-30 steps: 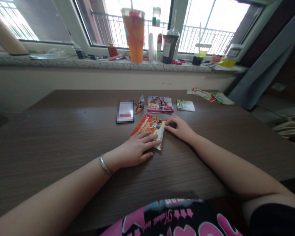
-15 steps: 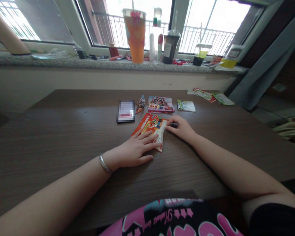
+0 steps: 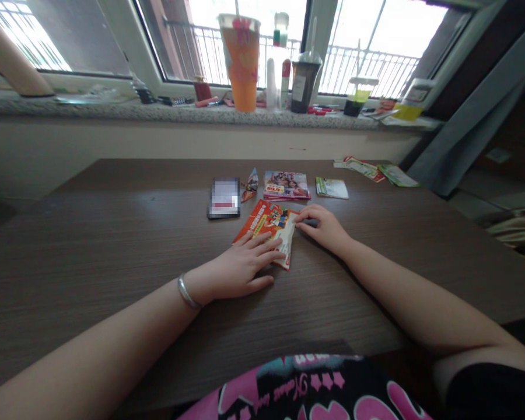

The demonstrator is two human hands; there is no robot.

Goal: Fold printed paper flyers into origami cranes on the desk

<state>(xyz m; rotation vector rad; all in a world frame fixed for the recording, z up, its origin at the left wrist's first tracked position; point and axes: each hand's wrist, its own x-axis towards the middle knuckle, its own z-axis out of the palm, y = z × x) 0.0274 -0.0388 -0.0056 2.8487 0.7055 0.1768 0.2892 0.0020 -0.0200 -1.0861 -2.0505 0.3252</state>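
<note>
A red and white printed flyer (image 3: 266, 221), seemingly folded, lies at an angle on the table just in front of me. My left hand (image 3: 245, 268), with a silver bangle at its wrist, rests flat across the flyer's lower left part, fingers spread and open. At the upper right corner, my right hand (image 3: 321, 226) is closed in a pinch on the flyer's edge. Part of the print is covered by the left fingers. Behind the flyer sits a stack of colourful leaflets (image 3: 286, 185), close to its upper edge.
Beyond the hands are a dark-edged device with a blurred screen (image 3: 224, 197), a folded paper piece (image 3: 249, 185) and a small green-white paper stack (image 3: 331, 188). More papers (image 3: 396, 175) lie at the far right. Drinks, including a large orange cup (image 3: 242, 64), line the windowsill (image 3: 179, 114).
Very little differs. The left fingertips have drawn back slightly on the flyer, and the right hand's pinch at the corner has shifted a touch.
</note>
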